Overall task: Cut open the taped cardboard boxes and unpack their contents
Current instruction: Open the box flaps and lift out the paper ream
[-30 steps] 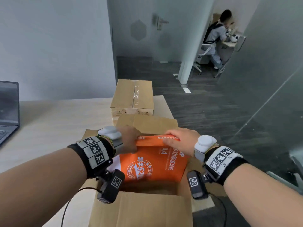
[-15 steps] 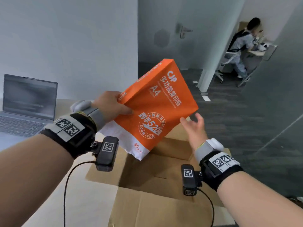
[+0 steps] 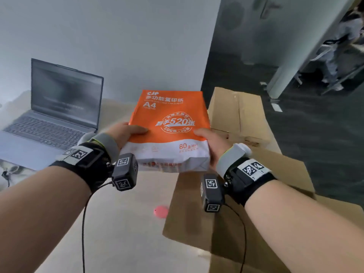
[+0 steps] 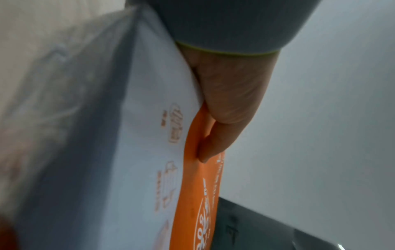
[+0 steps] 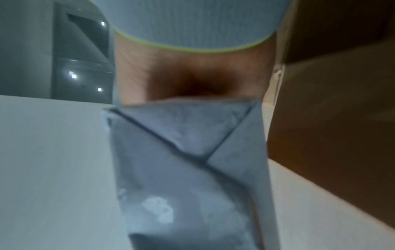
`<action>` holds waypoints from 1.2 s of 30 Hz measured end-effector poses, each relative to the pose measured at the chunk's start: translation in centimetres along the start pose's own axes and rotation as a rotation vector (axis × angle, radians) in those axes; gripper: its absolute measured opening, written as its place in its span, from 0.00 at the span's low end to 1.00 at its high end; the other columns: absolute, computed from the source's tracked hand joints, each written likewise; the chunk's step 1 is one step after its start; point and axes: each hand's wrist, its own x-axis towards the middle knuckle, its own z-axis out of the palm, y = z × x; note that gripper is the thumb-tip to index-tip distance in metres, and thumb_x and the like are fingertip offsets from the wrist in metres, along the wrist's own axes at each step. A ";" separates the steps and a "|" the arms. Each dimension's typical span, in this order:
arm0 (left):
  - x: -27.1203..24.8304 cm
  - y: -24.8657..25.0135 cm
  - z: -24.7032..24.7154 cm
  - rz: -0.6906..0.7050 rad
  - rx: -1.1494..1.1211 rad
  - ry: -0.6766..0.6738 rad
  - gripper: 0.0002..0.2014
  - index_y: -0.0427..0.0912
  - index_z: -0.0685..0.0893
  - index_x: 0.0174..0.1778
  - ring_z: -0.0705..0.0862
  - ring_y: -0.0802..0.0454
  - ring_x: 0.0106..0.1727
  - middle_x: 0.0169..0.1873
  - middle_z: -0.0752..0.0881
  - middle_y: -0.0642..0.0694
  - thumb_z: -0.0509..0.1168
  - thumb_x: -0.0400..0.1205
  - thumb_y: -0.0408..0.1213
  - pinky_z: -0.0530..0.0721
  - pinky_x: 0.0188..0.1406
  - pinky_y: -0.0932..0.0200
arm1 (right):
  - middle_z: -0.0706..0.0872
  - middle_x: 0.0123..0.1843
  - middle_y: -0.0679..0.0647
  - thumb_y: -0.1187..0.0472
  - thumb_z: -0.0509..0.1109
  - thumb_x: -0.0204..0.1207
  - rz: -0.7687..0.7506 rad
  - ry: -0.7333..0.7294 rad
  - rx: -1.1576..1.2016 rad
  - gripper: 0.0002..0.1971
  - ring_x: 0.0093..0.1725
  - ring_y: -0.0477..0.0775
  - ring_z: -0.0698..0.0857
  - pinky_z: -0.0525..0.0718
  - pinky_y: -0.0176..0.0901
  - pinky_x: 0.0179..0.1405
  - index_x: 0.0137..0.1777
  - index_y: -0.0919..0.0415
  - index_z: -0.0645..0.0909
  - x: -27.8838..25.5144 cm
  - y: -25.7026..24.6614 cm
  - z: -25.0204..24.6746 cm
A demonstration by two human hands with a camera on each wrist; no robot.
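Note:
An orange and white ream of A4 paper [image 3: 169, 127] is held level in the air above the table, between both hands. My left hand [image 3: 126, 133] grips its left edge with the thumb on top; in the left wrist view that thumb [image 4: 222, 138] lies along the orange face of the ream [image 4: 149, 135]. My right hand [image 3: 210, 142] grips the right edge, thumb on top; the right wrist view shows the ream's folded white end [image 5: 188, 152] against the palm. The opened cardboard box [image 3: 246, 203] sits at the lower right. A taped cardboard box [image 3: 238, 113] stands behind it.
An open laptop [image 3: 53, 113] stands on the pale table [image 3: 122, 233] at the left. A small pink round object [image 3: 161, 211] lies on the table beside the opened box's flap. Dark floor and a seated person [image 3: 342, 42] are beyond the table at the right.
The ream came up out of the opened box, swung left over the table and now lies level. My right hand, off it half a second ago, grips its right edge again.

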 end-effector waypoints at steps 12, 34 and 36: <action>12.0 -6.8 -5.3 -0.245 0.103 0.072 0.24 0.41 0.78 0.67 0.92 0.33 0.44 0.51 0.91 0.33 0.76 0.77 0.38 0.91 0.53 0.35 | 0.94 0.50 0.62 0.53 0.76 0.75 0.261 0.206 -0.374 0.15 0.56 0.67 0.92 0.86 0.60 0.60 0.56 0.62 0.86 12.9 7.5 3.9; 7.0 -4.5 5.8 0.381 0.710 0.042 0.21 0.48 0.81 0.74 0.83 0.42 0.64 0.72 0.81 0.44 0.69 0.83 0.43 0.81 0.66 0.47 | 0.86 0.49 0.36 0.60 0.66 0.82 -0.310 0.255 -0.607 0.10 0.48 0.37 0.83 0.83 0.40 0.55 0.55 0.45 0.87 3.3 2.6 2.5; 4.2 -4.5 9.0 0.502 0.722 -0.083 0.23 0.48 0.83 0.71 0.82 0.44 0.64 0.69 0.83 0.46 0.67 0.81 0.52 0.78 0.66 0.50 | 0.88 0.50 0.42 0.59 0.66 0.81 -0.395 0.332 -0.687 0.09 0.49 0.40 0.84 0.80 0.39 0.50 0.48 0.44 0.86 0.7 2.0 0.2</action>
